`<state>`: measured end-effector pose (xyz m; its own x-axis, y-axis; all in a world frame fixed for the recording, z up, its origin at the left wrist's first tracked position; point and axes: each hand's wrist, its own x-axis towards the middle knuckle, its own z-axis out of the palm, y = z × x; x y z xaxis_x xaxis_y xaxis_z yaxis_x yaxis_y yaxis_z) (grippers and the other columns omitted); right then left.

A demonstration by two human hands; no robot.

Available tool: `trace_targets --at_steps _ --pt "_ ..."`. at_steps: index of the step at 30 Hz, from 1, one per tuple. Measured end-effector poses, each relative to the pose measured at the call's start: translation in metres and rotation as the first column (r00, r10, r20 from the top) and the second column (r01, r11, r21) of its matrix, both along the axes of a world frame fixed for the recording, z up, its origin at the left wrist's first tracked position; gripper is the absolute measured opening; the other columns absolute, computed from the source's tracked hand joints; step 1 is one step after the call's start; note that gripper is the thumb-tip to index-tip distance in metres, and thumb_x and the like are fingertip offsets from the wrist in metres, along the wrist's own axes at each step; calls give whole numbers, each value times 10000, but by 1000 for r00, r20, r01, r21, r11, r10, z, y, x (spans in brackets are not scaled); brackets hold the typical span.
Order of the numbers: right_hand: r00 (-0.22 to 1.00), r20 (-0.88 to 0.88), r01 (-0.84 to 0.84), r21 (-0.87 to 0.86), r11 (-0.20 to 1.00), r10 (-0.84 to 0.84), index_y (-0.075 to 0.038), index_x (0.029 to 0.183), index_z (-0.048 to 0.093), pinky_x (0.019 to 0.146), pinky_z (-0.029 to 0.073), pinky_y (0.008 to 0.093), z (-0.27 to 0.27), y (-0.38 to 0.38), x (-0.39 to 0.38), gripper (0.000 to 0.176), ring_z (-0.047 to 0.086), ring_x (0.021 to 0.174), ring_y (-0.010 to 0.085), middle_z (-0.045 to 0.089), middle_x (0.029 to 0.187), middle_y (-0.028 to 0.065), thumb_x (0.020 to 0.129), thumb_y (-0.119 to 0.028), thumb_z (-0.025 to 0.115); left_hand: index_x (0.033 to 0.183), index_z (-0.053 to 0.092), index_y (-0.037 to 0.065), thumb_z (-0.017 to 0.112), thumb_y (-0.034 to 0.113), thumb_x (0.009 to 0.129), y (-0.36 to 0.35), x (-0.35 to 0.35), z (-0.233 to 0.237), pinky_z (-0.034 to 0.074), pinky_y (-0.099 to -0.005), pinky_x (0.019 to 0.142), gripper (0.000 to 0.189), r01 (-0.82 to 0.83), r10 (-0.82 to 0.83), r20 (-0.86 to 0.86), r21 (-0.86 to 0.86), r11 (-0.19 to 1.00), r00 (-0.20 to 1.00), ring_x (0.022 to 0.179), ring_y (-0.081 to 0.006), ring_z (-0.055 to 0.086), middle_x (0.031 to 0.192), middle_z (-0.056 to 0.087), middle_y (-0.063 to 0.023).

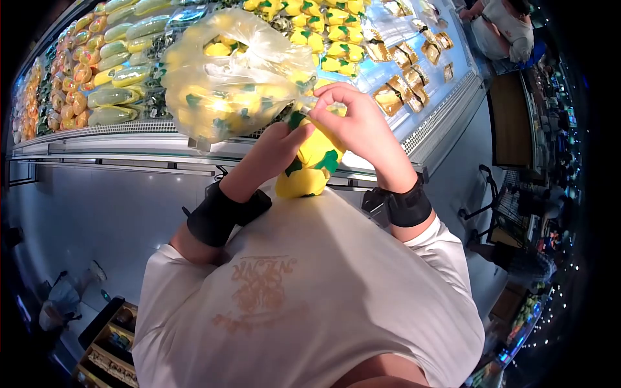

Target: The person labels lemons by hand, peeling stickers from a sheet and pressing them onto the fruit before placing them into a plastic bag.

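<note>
Both my hands meet at the front edge of the display case. My left hand (288, 143) is closed around the side of a yellow package with green patches (314, 150), which hangs upright against the case front. My right hand (343, 115) pinches at the package's top, its thumb and forefinger together beside the neck of a clear plastic bag. That bulging bag (229, 84), to the left of my hands, holds several yellow and green packages and rests over the case edge. What exactly the right fingertips grip is too small to tell.
The chilled case holds green produce packs (119, 97), orange packs (81, 71), yellow packs (343, 32) and gold-wrapped packs (404, 55). Its metal front rail (110, 145) runs below. Another person (501, 29) stands at the upper right. A wooden crate (107, 349) is at the lower left.
</note>
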<state>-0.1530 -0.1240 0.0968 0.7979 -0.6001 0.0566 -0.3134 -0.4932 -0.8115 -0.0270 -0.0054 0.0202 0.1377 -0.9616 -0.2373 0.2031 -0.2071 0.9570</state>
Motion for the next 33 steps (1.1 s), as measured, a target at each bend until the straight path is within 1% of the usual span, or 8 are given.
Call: trace_targets --at_steps 6,13,15,19,21,24,29,33 --pt "997 -55 43 -68 997 -46 -7 806 631 761 458 295 0 1 7 180 595 802 197 630 816 104 793 -175 695 927 604 -37 481 270 940 2 -1 12 449 -298 679 330 -1 -1 105 11 1000 994 757 -126 586 799 644 -75" --pt "985 -127 110 -47 993 -115 -9 785 614 683 470 290 1 8 11 208 590 723 167 626 784 89 780 -191 714 908 599 -46 492 279 927 3 -1 19 441 -308 657 342 -7 1 172 35 999 985 725 -154 590 763 636 -113" --pt "996 -26 87 -111 990 -91 -4 766 586 648 486 348 -6 6 10 254 618 696 264 631 775 122 783 -225 708 901 600 -49 496 284 925 2 -1 11 442 -310 656 350 -15 10 171 28 1000 985 718 -157 590 759 636 -117" --pt "986 102 137 -69 988 -130 3 807 607 627 480 331 -4 8 10 247 603 673 230 597 704 102 780 -219 712 912 604 -55 513 310 914 1 -2 9 449 -317 667 377 -22 15 219 28 999 976 724 -156 592 760 638 -122" --pt "996 -77 45 -14 999 -46 -11 882 640 687 465 260 1 3 6 197 560 723 110 583 709 7 794 -169 720 920 607 -56 519 318 911 0 -4 8 451 -316 672 384 -38 35 184 12 999 982 728 -155 592 761 638 -120" --pt "972 -202 -107 78 991 121 -5 941 648 682 461 247 4 -16 2 202 542 718 87 581 719 0 813 -149 710 916 608 -62 527 322 907 -4 -5 -1 455 -312 678 392 -37 41 116 -36 999 992 729 -145 588 757 636 -100" --pt "944 -129 -245 347 905 305 19 986 641 706 464 223 3 -39 -5 166 547 748 60 599 769 -18 859 -87 661 930 614 -60 531 316 904 -6 -2 10 454 -294 687 386 100 -101 81 20 995 992 745 -116 577 790 638 -65" --pt "937 -48 -309 355 882 347 24 979 631 718 465 218 5 -47 -11 150 545 750 54 601 781 -18 861 -66 654 920 616 -55 529 312 903 -8 -4 6 447 -291 672 378 119 -118 106 0 993 987 732 -111 567 774 629 -56"
